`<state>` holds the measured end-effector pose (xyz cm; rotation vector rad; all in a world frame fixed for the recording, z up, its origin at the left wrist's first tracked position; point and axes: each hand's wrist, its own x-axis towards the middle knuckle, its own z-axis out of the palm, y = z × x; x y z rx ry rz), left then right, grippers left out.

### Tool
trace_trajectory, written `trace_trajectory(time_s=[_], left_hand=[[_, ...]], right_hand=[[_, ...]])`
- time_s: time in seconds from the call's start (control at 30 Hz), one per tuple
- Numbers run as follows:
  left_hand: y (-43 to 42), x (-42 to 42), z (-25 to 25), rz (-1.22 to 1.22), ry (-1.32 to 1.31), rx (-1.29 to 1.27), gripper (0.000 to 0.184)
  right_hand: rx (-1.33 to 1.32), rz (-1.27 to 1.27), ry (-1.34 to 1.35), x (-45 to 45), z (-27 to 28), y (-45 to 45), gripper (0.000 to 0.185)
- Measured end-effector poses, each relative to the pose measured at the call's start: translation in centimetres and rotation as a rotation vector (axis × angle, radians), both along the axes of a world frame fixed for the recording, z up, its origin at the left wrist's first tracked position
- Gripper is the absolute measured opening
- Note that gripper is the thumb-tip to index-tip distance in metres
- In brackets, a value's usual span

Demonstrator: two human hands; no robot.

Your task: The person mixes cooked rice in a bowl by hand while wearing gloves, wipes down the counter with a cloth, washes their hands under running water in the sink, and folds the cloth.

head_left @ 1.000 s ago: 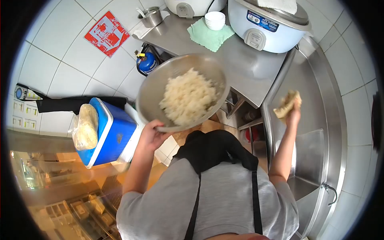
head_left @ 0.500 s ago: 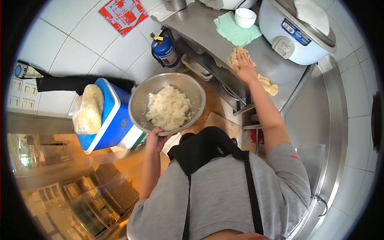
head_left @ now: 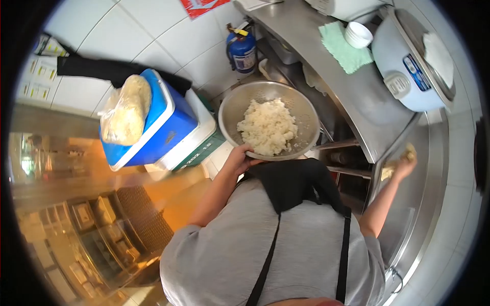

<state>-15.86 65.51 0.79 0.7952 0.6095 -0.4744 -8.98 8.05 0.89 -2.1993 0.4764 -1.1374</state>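
My left hand (head_left: pixel 242 159) grips the near rim of a large metal bowl (head_left: pixel 230 120), holding it in front of my apron. White cooked rice (head_left: pixel 269 126) is heaped in the bowl, with loose grains stuck to its wall. Off to the right, my right hand (head_left: pixel 405 166) is closed around a pale yellow cloth (head_left: pixel 389 171), part of which hangs down below the fingers. That hand is over the metal sink area, past the end of the steel counter (head_left: pixel 352 97).
A large rice cooker (head_left: pixel 408 66) stands on the counter beside a green cloth (head_left: pixel 343 51) and stacked white bowls (head_left: pixel 358 34). At left, a plastic bag (head_left: pixel 126 112) lies on a blue cooler (head_left: pixel 166 117). A blue fire extinguisher (head_left: pixel 241 51) is by the wall.
My right hand has lifted the yellow cloth off the counter and carried it right and nearer to me. My view has turned, and the bowl now sits closer to my body.
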Motion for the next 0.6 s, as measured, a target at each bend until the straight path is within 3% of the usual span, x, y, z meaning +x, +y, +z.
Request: trace_trajectory(time_s=[0.07, 0.17, 0.37, 0.47, 0.6], left_hand=[[-0.3, 0.2, 1.3, 0.043, 0.002, 0.0, 0.04], [0.4, 0.7, 2.5, -0.012, 0.006, -0.045, 0.04], [0.8, 1.1, 7.2, -0.073, -0.142, -0.017, 0.041], [0.1, 2.0, 9.4, -0.156, -0.236, -0.017, 0.044], [-2.7, 4.5, 11.3, -0.318, -0.285, -0.075, 0.044]], right_hand=[[0.306, -0.116, -0.117, -2.0, 4.0, 0.1, 0.028], [0.156, -0.463, 0.102, -5.1, 6.3, -2.7, 0.035], [0.27, -0.341, 0.296, -8.4, 9.2, -5.1, 0.036], [0.416, -0.15, 0.188, -8.9, 11.2, -3.9, 0.038], [-0.006, -0.224, 0.466, -9.9, 10.3, -7.6, 0.038]])
